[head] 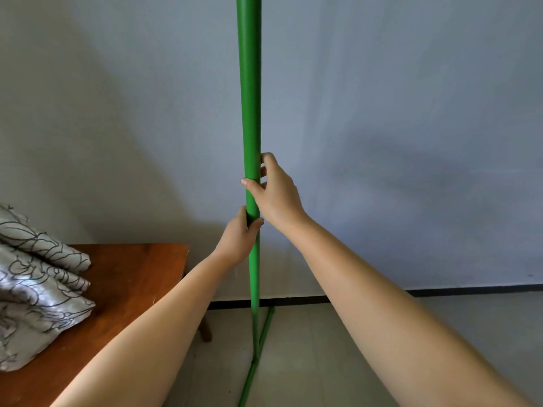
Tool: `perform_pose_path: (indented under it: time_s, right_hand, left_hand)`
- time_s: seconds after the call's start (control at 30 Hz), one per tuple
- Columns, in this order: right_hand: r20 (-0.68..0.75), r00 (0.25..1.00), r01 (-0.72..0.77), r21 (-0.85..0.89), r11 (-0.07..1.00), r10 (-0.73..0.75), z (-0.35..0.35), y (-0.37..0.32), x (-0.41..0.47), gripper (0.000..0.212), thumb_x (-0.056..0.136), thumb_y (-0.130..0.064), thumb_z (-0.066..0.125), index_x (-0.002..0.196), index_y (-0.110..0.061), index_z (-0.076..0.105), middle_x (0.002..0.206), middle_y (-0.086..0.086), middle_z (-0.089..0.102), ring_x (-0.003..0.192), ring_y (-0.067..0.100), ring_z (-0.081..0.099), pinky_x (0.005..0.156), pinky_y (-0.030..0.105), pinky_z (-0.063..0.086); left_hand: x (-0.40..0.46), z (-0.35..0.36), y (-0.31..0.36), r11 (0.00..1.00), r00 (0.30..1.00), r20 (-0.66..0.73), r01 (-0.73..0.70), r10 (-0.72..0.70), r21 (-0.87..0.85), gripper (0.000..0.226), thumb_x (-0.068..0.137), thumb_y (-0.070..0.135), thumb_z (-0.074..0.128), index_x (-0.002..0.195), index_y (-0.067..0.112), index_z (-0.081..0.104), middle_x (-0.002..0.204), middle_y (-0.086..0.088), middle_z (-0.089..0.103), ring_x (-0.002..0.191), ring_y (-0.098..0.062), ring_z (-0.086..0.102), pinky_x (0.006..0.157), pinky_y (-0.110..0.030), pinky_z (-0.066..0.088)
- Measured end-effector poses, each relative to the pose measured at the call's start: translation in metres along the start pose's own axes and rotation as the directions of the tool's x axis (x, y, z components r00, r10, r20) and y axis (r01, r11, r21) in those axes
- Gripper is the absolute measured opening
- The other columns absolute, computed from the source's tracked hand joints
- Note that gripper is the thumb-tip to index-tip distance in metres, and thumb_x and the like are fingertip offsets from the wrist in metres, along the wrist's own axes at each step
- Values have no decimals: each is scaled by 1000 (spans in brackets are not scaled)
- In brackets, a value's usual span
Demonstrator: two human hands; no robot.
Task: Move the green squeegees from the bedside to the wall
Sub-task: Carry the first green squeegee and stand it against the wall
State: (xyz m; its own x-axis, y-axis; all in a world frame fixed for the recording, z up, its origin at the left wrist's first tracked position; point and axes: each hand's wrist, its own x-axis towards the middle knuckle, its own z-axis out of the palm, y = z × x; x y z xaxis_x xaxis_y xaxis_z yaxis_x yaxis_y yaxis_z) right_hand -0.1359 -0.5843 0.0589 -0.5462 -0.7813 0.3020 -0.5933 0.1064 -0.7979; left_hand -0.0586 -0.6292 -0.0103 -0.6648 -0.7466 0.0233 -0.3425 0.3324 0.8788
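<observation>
A green squeegee stands upright in front of me; its long green pole [249,92] runs from the top of the frame down to the floor. Its narrow green blade [256,356] lies on the pale tiles, one end near the wall's dark skirting. My right hand [274,190] is wrapped around the pole at mid-height. Just below it my left hand [239,237] also grips the pole. The pale wall [396,113] is directly behind the pole.
A brown wooden bed frame [132,277] juts in from the left, its corner leg near the squeegee blade. Folded grey patterned bedding [35,289] lies on it. Pale floor tiles [317,348] stretch along the wall to the right.
</observation>
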Motion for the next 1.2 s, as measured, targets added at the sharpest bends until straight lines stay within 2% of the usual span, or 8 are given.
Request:
perform_pose_path:
  time_s: [0.2,0.33,0.43,0.5,0.67,0.83,1.03,1.2]
  right_hand:
    - [112,993,-39,63,997,32,-14,-2,-1,29,84,-24,56,111,-19,45,103,2,60,92,26,61,79,51,53]
    - [185,980,-83,61,995,70,-41,4,-20,42,85,-30,55,125,-27,42,113,2,55,97,21,61,86,47,53]
    - [122,986,-126,102,987,113,-70,28,-57,39,84,-33,57,122,-34,46,109,-6,57,99,14,61,90,47,51]
    - [39,988,-152,145,978,148,-88,48,-92,29,84,-31,57,111,-39,51,103,-12,60,97,7,61,91,45,51]
    - [-144,931,-301,222,927,336,-112,92,-214,28,85,-18,58,101,-41,53,105,-8,63,91,-2,60,76,14,47]
    - [-291,743,-508,342,790,603,-117,119,-342,29,85,-23,55,105,-44,53,108,-12,63,98,-3,60,82,9,46]
    - [-491,408,-584,507,633,770,-128,123,-438,36,86,-21,54,117,-38,47,115,-14,56,93,-13,57,68,0,42]
    - [-638,171,-533,580,615,750,-166,138,-481,44,78,-31,53,122,-32,46,120,-8,56,98,-6,59,75,4,44]
  left_hand:
    - [0,0,-4,1000,1000,6,26,-26,14,25,90,25,45,102,2,45,97,-27,60,89,-39,58,71,-39,45]
    - [-3,-4,-5,999,1000,-6,22,-21,35,33,89,24,48,118,12,40,97,-4,54,93,-21,54,72,-30,41]
    - [-26,-11,-5,998,984,-167,-64,66,18,44,88,20,49,130,21,33,112,0,53,103,-16,53,80,-28,44]
    - [-51,-14,-6,990,964,-230,-140,129,-31,41,88,16,47,127,22,37,111,1,55,96,-7,56,72,-12,46]
    - [-121,7,-22,975,977,14,-214,215,-61,38,86,8,50,119,25,43,101,10,59,94,13,56,77,2,40]
    - [-175,53,-37,981,939,287,-168,190,-99,34,82,22,49,113,36,47,103,11,61,104,-7,58,87,-17,48]
    - [-208,126,-28,991,879,457,-115,136,-73,54,85,8,51,102,58,42,105,18,59,101,0,58,87,-5,43]
    - [-216,204,5,988,760,632,-143,151,-64,50,84,6,52,104,52,41,103,16,59,99,4,56,80,0,41]
